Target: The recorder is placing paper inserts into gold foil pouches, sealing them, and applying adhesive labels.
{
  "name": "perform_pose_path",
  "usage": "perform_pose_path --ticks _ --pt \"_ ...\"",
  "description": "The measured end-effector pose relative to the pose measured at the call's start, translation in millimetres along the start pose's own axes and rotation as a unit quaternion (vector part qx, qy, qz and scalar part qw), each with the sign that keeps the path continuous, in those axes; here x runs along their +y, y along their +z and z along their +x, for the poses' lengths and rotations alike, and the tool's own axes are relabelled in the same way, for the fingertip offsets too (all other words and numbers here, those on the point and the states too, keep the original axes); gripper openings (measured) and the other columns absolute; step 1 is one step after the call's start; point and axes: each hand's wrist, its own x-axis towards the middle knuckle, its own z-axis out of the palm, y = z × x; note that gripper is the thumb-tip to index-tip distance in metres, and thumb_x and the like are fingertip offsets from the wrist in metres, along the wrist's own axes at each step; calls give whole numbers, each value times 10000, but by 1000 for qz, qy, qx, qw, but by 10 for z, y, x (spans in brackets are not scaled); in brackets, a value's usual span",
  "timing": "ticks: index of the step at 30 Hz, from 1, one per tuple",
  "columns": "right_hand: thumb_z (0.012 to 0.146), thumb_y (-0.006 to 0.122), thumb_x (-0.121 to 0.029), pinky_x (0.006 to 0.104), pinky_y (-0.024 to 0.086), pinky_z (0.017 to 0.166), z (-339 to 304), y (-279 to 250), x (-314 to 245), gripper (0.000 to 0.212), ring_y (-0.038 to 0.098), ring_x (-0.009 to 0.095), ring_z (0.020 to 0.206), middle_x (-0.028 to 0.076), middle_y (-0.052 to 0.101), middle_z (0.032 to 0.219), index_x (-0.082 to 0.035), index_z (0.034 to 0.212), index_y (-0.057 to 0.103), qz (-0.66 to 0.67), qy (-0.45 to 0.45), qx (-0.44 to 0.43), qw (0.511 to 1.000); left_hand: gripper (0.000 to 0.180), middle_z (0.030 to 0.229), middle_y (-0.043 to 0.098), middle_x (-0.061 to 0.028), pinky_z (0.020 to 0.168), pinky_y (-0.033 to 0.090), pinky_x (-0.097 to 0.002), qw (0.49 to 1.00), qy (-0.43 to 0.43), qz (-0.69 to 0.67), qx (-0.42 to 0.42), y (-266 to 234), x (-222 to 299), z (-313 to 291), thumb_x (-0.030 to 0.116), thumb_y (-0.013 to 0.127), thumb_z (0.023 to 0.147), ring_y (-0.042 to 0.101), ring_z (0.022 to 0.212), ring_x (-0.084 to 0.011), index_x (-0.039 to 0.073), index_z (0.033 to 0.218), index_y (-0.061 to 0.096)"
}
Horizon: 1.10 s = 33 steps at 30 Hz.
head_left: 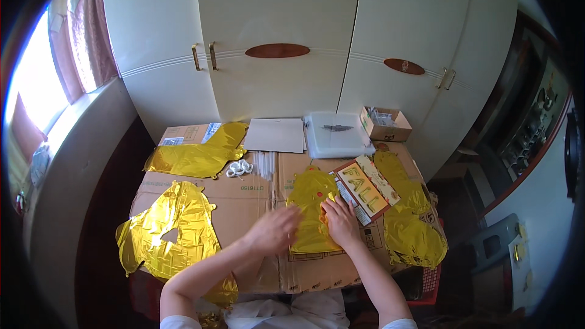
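A flat gold foil balloon (304,237) lies on the cardboard in front of me, with a small red dot near its upper part. My right hand (342,222) rests at its right side, fingers closed on a crumpled gold-orange fold of foil. Over its left edge is my left hand (277,229), smeared by motion, so its fingers are unclear. Touching the balloon's upper right is a printed card package (365,190) picturing gold letters, tilted at an angle.
More flat gold foil balloons lie at the left (183,219), far left (189,159) and right (414,231). White ribbon rolls (239,168), clear straws (264,164), grey card (275,134), a plastic-wrapped stack (336,137) and a small box (386,125) sit toward the cabinets.
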Motion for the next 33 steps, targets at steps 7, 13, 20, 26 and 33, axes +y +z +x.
perform_pose_path --ticks 7,13,20,26,33 --pt "941 514 -145 522 221 1166 1 36 54 358 434 267 1355 80 563 1365 -102 1293 568 13 -9 8 1000 738 1485 389 -213 1145 268 -503 995 92 -23 -8 268 748 124 565 439 949 347 1398 -364 -23 1396 442" --pt "954 502 -166 516 241 1157 11 10 35 351 441 276 1348 83 565 1361 -99 1292 566 25 4 7 1000 874 1519 346 -204 1156 207 -543 997 74 3 -27 294 723 81 693 348 924 297 1428 -361 0 1456 366" --pt "963 472 -175 512 248 1156 7 -17 11 353 429 280 1357 82 554 1373 -92 1294 563 37 8 1 999 918 1515 349 -212 1156 198 -547 998 63 2 -28 389 685 6 736 321 904 293 1431 -351 12 1467 353" --pt "957 505 -176 533 236 1157 3 -7 64 345 422 275 1360 79 535 1393 -101 1287 570 61 17 6 998 923 1515 348 -214 1147 207 -555 997 70 16 -33 344 701 34 758 318 888 294 1427 -362 43 1471 362" --pt "919 578 -162 605 251 1133 171 -276 -347 276 479 238 1318 43 604 1306 -132 1179 666 115 -183 -44 975 912 1460 406 -214 1150 193 -557 993 67 36 -85 312 703 34 762 324 883 317 1402 -366 55 1457 386"
